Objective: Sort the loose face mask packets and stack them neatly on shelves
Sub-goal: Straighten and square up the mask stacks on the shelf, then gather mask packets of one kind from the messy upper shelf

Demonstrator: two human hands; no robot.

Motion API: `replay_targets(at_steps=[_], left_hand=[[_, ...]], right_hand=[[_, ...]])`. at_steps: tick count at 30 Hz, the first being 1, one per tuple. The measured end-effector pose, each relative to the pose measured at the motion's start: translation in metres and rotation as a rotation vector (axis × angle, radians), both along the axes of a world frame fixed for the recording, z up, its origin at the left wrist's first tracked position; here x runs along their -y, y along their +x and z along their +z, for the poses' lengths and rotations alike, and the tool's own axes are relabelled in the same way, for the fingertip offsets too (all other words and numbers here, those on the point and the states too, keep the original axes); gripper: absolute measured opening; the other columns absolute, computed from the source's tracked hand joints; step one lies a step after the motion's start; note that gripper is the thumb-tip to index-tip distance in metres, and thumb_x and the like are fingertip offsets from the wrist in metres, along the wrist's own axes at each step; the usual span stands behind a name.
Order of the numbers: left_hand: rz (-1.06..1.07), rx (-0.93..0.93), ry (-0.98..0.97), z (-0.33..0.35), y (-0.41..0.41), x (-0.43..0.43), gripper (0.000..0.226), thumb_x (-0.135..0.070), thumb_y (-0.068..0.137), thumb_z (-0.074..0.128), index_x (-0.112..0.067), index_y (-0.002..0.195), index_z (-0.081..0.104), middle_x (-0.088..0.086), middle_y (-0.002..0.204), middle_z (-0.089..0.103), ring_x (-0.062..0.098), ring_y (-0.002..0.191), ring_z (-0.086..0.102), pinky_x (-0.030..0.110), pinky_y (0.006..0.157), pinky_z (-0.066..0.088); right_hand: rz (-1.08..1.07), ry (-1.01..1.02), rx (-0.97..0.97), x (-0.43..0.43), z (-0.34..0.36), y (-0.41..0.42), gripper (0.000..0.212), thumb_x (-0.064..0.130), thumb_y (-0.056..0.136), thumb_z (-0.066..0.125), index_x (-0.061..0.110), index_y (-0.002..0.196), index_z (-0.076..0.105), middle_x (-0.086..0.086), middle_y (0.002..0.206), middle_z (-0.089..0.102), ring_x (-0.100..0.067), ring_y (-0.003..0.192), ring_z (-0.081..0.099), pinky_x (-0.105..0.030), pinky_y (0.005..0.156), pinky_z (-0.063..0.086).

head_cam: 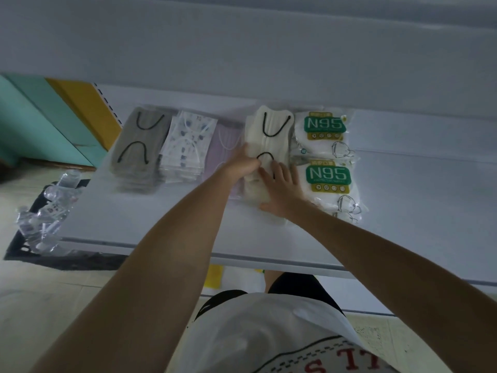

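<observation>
Left grip (242,165) clasps packets (271,125), right grip (281,189) flat

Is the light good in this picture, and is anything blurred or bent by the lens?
Head view: dim, bluish light; the front edge of the shelf bows slightly from the wide-angle lens; the N95 packets read clearly; the loose packets on the floor at left look soft.

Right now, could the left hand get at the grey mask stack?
Probably yes: the grey mask stack lies uncovered to the left of the left hand, though that hand holds the cream stack.
</observation>
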State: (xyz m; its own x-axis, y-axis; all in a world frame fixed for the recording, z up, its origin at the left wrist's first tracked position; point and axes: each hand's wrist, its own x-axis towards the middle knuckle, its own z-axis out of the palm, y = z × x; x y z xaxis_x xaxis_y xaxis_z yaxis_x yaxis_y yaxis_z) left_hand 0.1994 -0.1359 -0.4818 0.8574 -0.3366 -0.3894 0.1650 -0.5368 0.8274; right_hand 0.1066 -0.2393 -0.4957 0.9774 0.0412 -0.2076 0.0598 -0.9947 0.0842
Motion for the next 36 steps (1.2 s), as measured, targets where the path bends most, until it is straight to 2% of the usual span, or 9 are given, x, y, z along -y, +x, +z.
replay_targets(at_steps=[6,9,14,18,21,24,26,33,36], left_hand=[[0.006,-0.021,-0.052,0.005,0.001,0.006,0.058,-0.008,0.091,0.051,-0.012,0.143,0.026,0.003,0.120,0.048,0.019,0.104,0.050,0.024,0.078,0.042],[0.041,-0.042,-0.091,0.002,0.000,0.006,0.050,-0.009,0.092,0.051,-0.011,0.138,0.032,0.005,0.120,0.050,0.017,0.103,0.048,0.027,0.083,0.038],[0.077,-0.017,-0.169,0.008,-0.013,0.001,0.052,0.003,0.088,0.048,-0.010,0.136,0.037,0.013,0.119,0.055,0.022,0.103,0.054,0.024,0.072,0.045],[0.030,0.081,-0.131,0.032,-0.030,-0.022,0.064,0.005,0.089,0.047,-0.009,0.147,0.024,0.002,0.130,0.044,0.011,0.111,0.043,0.000,0.059,0.036],[-0.032,0.136,0.010,0.050,-0.045,-0.058,0.064,-0.011,0.095,0.047,-0.016,0.151,0.017,0.005,0.150,0.031,0.008,0.111,0.048,-0.004,0.055,0.032],[-0.098,0.216,0.111,0.069,-0.065,-0.099,0.058,-0.019,0.096,0.048,-0.017,0.149,0.024,0.002,0.154,0.028,0.017,0.136,0.036,0.006,0.085,0.030],[-0.140,0.235,0.148,0.081,-0.078,-0.126,0.055,-0.020,0.096,0.049,-0.016,0.147,0.029,0.002,0.152,0.032,0.018,0.138,0.033,0.017,0.099,0.027],[-0.237,0.245,0.203,0.114,-0.116,-0.171,0.047,-0.020,0.096,0.051,-0.012,0.141,0.042,0.005,0.145,0.044,0.021,0.132,0.043,0.028,0.106,0.034],[-0.380,0.300,0.166,0.143,-0.144,-0.168,0.042,-0.013,0.096,0.051,-0.011,0.137,0.046,0.005,0.137,0.052,0.019,0.125,0.051,0.026,0.103,0.039]], right_hand=[[-0.015,0.000,0.108,0.015,0.011,0.015,0.054,0.033,0.091,0.050,0.023,0.140,0.030,-0.006,0.146,0.027,-0.024,0.137,0.027,-0.052,0.114,0.002],[0.004,0.035,0.008,0.012,0.007,0.014,0.058,0.025,0.090,0.051,0.021,0.142,0.026,-0.009,0.150,0.017,-0.027,0.141,0.017,-0.054,0.113,-0.001],[0.055,0.061,-0.032,0.022,0.014,0.009,0.079,0.041,0.086,0.056,0.023,0.148,0.012,-0.009,0.156,0.003,-0.027,0.144,0.003,-0.052,0.114,-0.005],[0.081,0.074,-0.029,0.017,0.031,-0.003,0.082,0.044,0.088,0.055,0.021,0.150,0.006,-0.010,0.157,-0.003,-0.027,0.145,-0.001,-0.049,0.114,-0.008],[0.103,0.060,-0.057,0.004,0.049,-0.021,0.082,0.045,0.088,0.053,0.019,0.150,0.006,-0.009,0.157,-0.003,-0.026,0.145,0.000,-0.048,0.114,-0.006],[0.124,0.106,-0.064,-0.013,0.070,-0.049,0.082,0.045,0.089,0.054,0.018,0.150,0.007,-0.008,0.157,0.000,-0.025,0.144,0.003,-0.045,0.115,-0.003],[0.133,0.130,-0.068,-0.026,0.084,-0.069,0.081,0.046,0.089,0.053,0.018,0.150,0.007,-0.008,0.158,-0.001,-0.025,0.145,0.003,-0.044,0.116,-0.003],[0.097,0.191,-0.105,-0.065,0.100,-0.128,0.072,0.042,0.092,0.050,0.017,0.149,0.013,-0.009,0.157,0.004,-0.025,0.144,0.007,-0.041,0.115,0.004],[0.212,0.304,-0.057,-0.076,0.117,-0.143,0.057,0.036,0.095,0.048,0.018,0.145,0.030,-0.006,0.155,0.021,-0.020,0.141,0.022,-0.031,0.113,0.012]])
